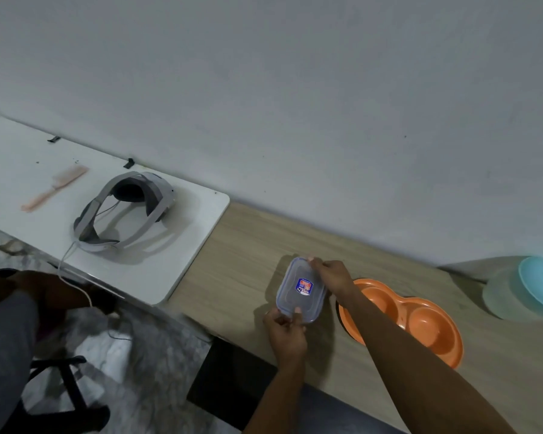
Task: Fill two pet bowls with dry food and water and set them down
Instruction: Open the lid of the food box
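Note:
A small clear plastic container [297, 296] with a blue-rimmed lid and a blue-and-red sticker sits on the wooden table [248, 245]. My left hand [286, 333] grips its near edge, thumb on the lid. My right hand [331, 275] holds its far right edge with fingers curled over the rim. Just right of the container lies an orange double pet bowl [420, 321] with two round wells, both looking empty; my right forearm crosses over its left side. The container's contents are hidden under the lid.
A translucent tub with a light blue lid [527, 288] stands at the far right by the wall. On a white table [170, 270] to the left lie a grey headset [126, 214] with a cable and a pink comb [54, 189]. A seated person [10, 324] is at lower left.

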